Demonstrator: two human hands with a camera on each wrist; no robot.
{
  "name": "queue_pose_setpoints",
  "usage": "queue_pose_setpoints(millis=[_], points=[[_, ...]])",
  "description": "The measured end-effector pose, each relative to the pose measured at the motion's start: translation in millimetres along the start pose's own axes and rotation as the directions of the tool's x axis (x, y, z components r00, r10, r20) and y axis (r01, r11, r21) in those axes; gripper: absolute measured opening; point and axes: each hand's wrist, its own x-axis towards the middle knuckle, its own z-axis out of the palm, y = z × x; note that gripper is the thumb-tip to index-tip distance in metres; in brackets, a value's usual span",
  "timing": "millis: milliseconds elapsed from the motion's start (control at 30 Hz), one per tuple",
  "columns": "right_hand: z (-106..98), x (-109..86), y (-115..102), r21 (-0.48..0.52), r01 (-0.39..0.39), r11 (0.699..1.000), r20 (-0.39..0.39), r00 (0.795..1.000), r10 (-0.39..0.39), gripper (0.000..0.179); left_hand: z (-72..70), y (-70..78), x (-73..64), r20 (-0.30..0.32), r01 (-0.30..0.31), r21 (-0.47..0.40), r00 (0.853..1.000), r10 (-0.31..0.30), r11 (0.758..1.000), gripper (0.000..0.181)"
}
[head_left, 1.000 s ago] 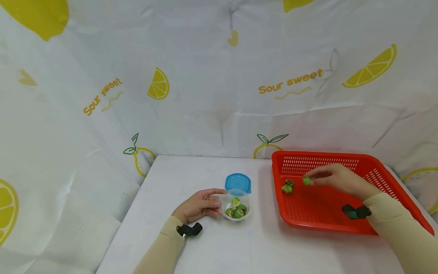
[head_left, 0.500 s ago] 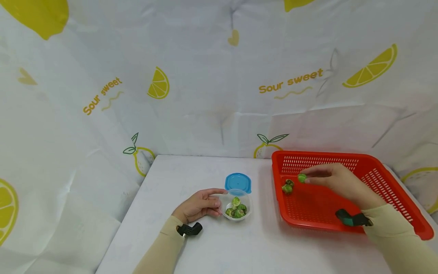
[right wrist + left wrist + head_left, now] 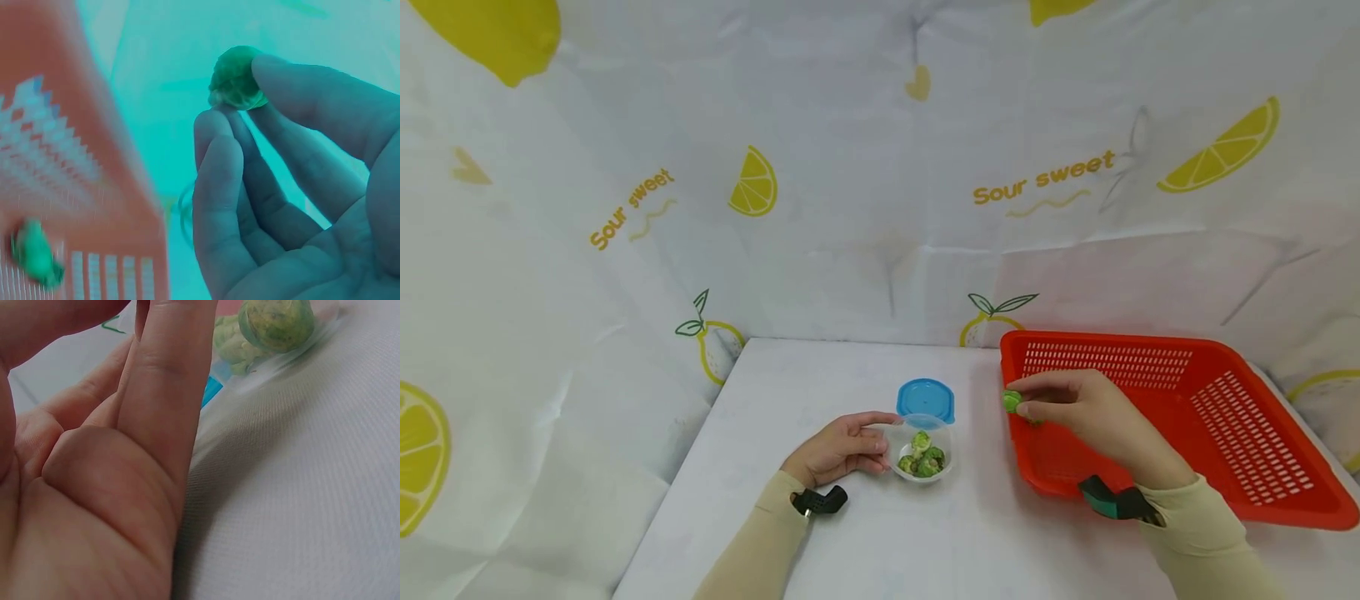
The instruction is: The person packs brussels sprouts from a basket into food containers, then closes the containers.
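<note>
Clear plastic forms the small round bowl (image 3: pixel 949 450) on the white table (image 3: pixel 925 542), and a heap of Brussels sprouts (image 3: pixel 928 464), green with some brown patches, lies inside it. The left hand (image 3: pixel 835 450) holds the bowl by its left side, thumb and fingers against the plastic. Just behind the bowl, partly covered by its edge in the head view, a blue lid (image 3: pixel 925 398) lies flat on the table. To the right stands a wide red basket (image 3: pixel 1180 425) with slotted walls; in it, near the left wall, sits a green lump (image 3: pixel 37 253), blurred in the right wrist view and mostly hidden behind the right hand (image 3: pixel 1090 412) in the head view. That hand has its thumb and fingers pinched on a single sprout (image 3: pixel 1012 402), which is at the basket's left rim in the head view, while in the right wrist view a gap parts it from the basket wall. Half a second ago the same sprout was farther right, over the basket's inside, and two sprouts showed plainly beside it; the hand has since carried it leftward. The bowl, the lid and the left hand have kept their places relative to one another.
</note>
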Motion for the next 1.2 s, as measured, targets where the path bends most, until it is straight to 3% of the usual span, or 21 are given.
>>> queue_pose_setpoints(millis=[267, 533, 933, 1200], points=[[45, 6.9, -27, 0.106, 0.025, 0.994, 0.004, 1.0, -0.025, 0.028, -1.3, 4.9, 1.2, 0.005, 0.001, 0.004, 1.0, -0.001, 1.0, 0.057], [92, 19.8, -31, 0.191, 0.084, 0.978, 0.0, 0.996, -0.085, 0.026, -1.9, 6.5, 5.0, 0.028, 0.002, 0.003, 1.0, -0.003, 1.0, 0.058], [136, 33.4, -24, 0.111, 0.087, 0.99, -0.062, 0.995, -0.081, 0.021, 2.1, 4.1, 4.2, 0.005, 0.028, -0.009, 1.0, -0.028, 1.0, 0.054], [148, 38.4, -24, 0.066, 0.103, 0.992, -0.074, 0.992, -0.098, 0.021, -1.9, -1.3, 0.2, 0.021, -0.007, -0.006, 1.0, 0.007, 1.0, 0.056]])
